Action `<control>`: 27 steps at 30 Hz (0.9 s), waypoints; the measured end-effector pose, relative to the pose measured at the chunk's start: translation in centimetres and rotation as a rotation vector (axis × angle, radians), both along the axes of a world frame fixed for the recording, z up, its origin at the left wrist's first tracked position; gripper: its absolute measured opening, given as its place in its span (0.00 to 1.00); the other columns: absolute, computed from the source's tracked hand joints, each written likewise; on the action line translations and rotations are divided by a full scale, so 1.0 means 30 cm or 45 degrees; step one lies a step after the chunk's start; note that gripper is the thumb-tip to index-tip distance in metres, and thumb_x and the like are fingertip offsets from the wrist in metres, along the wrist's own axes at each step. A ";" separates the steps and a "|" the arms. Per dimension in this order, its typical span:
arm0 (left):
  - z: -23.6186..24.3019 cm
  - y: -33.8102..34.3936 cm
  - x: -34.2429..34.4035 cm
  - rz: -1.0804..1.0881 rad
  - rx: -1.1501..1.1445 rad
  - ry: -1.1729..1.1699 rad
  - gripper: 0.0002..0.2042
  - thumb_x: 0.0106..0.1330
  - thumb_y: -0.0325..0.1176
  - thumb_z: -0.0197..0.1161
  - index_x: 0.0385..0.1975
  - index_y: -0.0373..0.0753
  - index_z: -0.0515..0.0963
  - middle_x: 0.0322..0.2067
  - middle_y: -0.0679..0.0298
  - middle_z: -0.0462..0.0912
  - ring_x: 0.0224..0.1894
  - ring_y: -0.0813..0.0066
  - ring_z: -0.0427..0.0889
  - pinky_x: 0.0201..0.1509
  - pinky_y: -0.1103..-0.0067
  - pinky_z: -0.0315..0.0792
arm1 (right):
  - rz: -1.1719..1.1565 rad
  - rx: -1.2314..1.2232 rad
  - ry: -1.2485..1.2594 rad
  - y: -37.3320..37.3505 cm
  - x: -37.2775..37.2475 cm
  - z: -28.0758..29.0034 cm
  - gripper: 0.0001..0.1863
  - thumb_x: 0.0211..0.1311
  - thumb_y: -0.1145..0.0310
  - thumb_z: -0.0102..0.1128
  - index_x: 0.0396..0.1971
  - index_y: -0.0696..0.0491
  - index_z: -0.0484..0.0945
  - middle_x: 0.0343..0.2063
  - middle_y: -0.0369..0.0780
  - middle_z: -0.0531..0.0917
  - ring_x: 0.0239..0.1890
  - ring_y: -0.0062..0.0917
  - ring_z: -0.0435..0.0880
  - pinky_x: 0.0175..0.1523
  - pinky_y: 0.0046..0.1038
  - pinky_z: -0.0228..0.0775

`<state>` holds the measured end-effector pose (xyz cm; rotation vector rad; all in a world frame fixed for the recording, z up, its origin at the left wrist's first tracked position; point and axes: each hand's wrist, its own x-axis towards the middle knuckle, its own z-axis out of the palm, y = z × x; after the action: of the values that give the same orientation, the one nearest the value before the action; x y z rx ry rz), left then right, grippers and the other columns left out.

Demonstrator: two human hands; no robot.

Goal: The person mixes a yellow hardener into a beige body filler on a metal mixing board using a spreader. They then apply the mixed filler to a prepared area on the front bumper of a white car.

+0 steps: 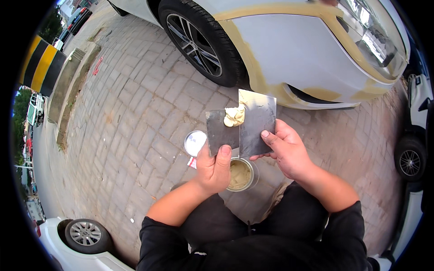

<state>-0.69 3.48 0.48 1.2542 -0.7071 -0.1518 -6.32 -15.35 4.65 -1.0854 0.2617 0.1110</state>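
My left hand (214, 169) grips a dark, flat putty spreader (220, 135), thumb across its front. A lump of cream-coloured body filler (233, 116) sits at that plate's upper right corner, against the edge of a second plate. This lighter grey metal spreader (260, 119) is pinched in my right hand (285, 149), its upper part smeared with pale filler. Both plates meet side by side, the right one standing higher. Under my hands, an open tin (241, 174) of beige filler stands on the paving, partly hidden by my left hand.
Ahead is a white car bumper (289, 49) with tan filler bands, beside a black tyre (199, 43). A round lid (195, 142) and a small red-and-white item (192, 162) lie left of the tin. A concrete kerb (74, 86) and a striped post (41, 65) stand farther left.
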 end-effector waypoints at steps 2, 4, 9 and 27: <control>-0.004 0.000 -0.009 0.025 0.192 -0.197 0.21 0.75 0.28 0.48 0.64 0.25 0.61 0.52 0.51 0.77 0.50 0.68 0.78 0.54 0.74 0.72 | 0.001 0.063 0.058 0.011 -0.002 0.012 0.15 0.74 0.70 0.46 0.56 0.57 0.68 0.49 0.41 0.80 0.45 0.29 0.83 0.45 0.39 0.83; 0.018 -0.023 -0.010 0.112 0.317 -0.432 0.24 0.74 0.27 0.50 0.66 0.22 0.58 0.48 0.47 0.78 0.45 0.67 0.80 0.48 0.76 0.74 | 0.019 0.129 0.070 0.007 -0.001 0.010 0.15 0.74 0.70 0.46 0.56 0.57 0.68 0.49 0.41 0.80 0.44 0.28 0.84 0.44 0.38 0.83; 0.039 0.004 0.018 -0.019 0.330 -0.122 0.19 0.74 0.29 0.49 0.60 0.23 0.66 0.48 0.50 0.80 0.49 0.65 0.81 0.52 0.73 0.73 | 0.036 0.247 -0.092 -0.043 0.010 0.004 0.15 0.73 0.70 0.49 0.57 0.55 0.68 0.52 0.42 0.80 0.50 0.27 0.82 0.47 0.36 0.83; 0.085 0.063 0.092 -0.448 -0.618 0.866 0.15 0.69 0.25 0.52 0.54 0.28 0.72 0.50 0.54 0.81 0.55 0.64 0.79 0.61 0.67 0.70 | -0.028 -0.762 -0.982 -0.043 -0.045 -0.043 0.26 0.68 0.86 0.46 0.67 0.62 0.60 0.61 0.50 0.73 0.60 0.38 0.76 0.62 0.36 0.71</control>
<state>2.06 5.37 3.03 0.5426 -0.3273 -0.6255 -7.67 -16.63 3.36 -1.6292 -0.4173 -0.4293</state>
